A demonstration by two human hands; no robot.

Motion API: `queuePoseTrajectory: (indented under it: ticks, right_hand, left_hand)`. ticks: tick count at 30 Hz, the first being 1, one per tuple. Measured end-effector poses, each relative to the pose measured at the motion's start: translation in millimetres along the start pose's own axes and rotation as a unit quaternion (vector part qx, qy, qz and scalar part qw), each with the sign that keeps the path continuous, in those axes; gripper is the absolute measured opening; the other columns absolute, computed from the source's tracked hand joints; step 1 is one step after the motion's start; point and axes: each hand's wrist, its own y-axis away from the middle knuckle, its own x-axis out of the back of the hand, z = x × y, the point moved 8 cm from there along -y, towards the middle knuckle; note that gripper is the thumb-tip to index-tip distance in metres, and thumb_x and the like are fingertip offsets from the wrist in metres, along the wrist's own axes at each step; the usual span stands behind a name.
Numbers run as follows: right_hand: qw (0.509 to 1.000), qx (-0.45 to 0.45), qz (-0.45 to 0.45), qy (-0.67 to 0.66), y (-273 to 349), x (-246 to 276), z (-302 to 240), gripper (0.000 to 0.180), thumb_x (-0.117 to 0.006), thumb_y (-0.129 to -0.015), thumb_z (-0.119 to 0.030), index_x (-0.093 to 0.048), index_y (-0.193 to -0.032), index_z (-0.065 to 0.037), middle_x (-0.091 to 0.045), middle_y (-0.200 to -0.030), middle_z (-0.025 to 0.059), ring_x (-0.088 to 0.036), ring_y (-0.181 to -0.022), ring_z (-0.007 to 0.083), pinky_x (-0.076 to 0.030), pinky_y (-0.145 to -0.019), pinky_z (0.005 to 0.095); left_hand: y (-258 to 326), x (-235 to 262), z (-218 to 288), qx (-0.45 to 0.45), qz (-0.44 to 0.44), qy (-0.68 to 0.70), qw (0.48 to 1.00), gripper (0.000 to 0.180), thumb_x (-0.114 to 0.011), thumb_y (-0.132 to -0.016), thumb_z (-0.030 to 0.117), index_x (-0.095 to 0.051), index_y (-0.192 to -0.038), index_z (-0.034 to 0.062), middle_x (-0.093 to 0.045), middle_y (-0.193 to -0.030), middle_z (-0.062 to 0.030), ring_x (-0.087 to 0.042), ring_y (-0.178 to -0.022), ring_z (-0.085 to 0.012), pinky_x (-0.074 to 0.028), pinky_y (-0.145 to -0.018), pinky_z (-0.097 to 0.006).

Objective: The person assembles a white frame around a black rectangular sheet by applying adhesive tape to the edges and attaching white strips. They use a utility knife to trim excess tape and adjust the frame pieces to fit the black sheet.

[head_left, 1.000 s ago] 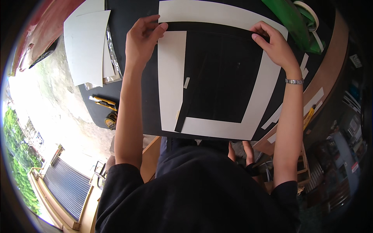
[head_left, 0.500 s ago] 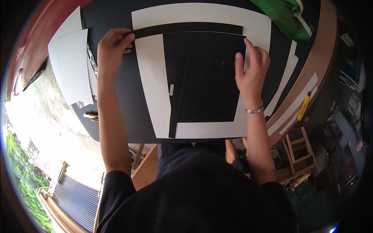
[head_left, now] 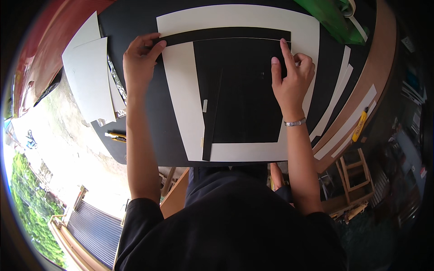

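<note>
A long black strip [head_left: 226, 33] lies crosswise over a large white board [head_left: 235, 12]. Its lower edge runs along the top edge of a black panel [head_left: 248, 95] on the same board. My left hand [head_left: 141, 58] pinches the strip's left end between thumb and fingers. Near its right end, the outstretched index fingertip of my right hand [head_left: 293, 77] touches the seam between strip and panel. That hand's thumb is spread apart over the panel, and its other fingers curl loosely. A narrow black strip [head_left: 207, 147] stands lengthwise at the panel's left, beside a small white tab [head_left: 205, 106].
White sheets [head_left: 88, 77] and a yellow-and-black cutter [head_left: 117, 136] are at the black table's left. On the right lie thin white strips [head_left: 337, 97], a yellow cutter [head_left: 360, 124] and a green bag [head_left: 332, 20] with a tape roll. A wooden frame [head_left: 355, 171] stands below.
The long black strip has shifted slightly right, its end now nearly level with the panel's corner. My right index finger has moved up and a little left to the seam. The view has shifted slightly.
</note>
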Motion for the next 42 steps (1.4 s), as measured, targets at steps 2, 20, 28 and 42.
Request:
queuePoseTrajectory:
  ticks: [2,20,28,42]
  right_hand:
    - [1.000,0.000,0.004,-0.001,1,0,0,0.051,-0.069,-0.095,-0.033,-0.061,-0.145,-0.028,-0.049,-0.100,0.0055,-0.049,-0.090,0.0226,-0.040,-0.082,0.0386]
    - [1.000,-0.008,0.023,-0.013,2,-1,0,0.051,-0.070,-0.092,-0.031,-0.062,-0.142,-0.027,-0.048,-0.100,0.0060,-0.048,-0.090,0.0252,-0.041,-0.080,0.0400]
    - [1.000,-0.013,0.025,-0.005,4,-2,1,0.047,-0.070,-0.093,-0.033,-0.065,-0.139,-0.027,-0.048,-0.097,0.0054,-0.048,-0.089,0.0241,-0.041,-0.079,0.0398]
    - [0.975,-0.105,0.007,-0.196,-20,27,27,0.056,-0.078,-0.089,-0.015,-0.055,-0.140,-0.010,-0.054,-0.110,0.0156,-0.058,-0.104,0.0326,-0.049,-0.093,0.0434]
  left_hand:
    - [3,3,0,-0.025,0.044,-0.034,0.998,0.032,-0.084,-0.084,0.027,-0.078,-0.113,0.0147,-0.067,-0.110,-0.0073,-0.068,-0.073,-0.0151,-0.055,-0.066,-0.029]
    - [21,-19,6,-0.303,0.128,-0.191,0.925,0.026,-0.080,-0.088,0.030,-0.081,-0.113,0.0312,-0.066,-0.128,0.0028,-0.055,-0.114,-0.0196,-0.042,-0.105,-0.037]
    - [22,-21,2,-0.312,0.148,-0.207,0.916,0.024,-0.077,-0.091,0.031,-0.081,-0.114,0.0327,-0.066,-0.128,0.0060,-0.054,-0.117,-0.0181,-0.047,-0.103,-0.037]
    - [22,-19,2,-0.344,0.151,-0.195,0.906,0.025,-0.078,-0.089,0.032,-0.081,-0.114,0.0303,-0.068,-0.126,0.0033,-0.057,-0.117,-0.0203,-0.045,-0.105,-0.038]
